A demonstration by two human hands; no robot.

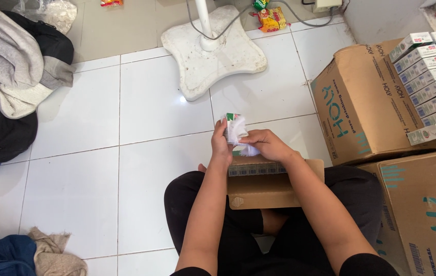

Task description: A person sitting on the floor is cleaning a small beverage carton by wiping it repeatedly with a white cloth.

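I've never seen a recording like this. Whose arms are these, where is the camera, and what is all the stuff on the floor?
There is no machine here. The arms belong to a person sitting cross-legged on a white tiled floor, and the single picture comes from a camera worn on their head, looking down.

The left hand holds a small white and green carton upright. The right hand presses a white cloth against it. In the lap sits an open cardboard box with a row of similar cartons inside.

To the person's right stand two big cardboard boxes, and many small cartons are stacked on the farther one. Ahead is the white base of a standing fan. At the left lie a pile of clothes, and at the lower left some rags.
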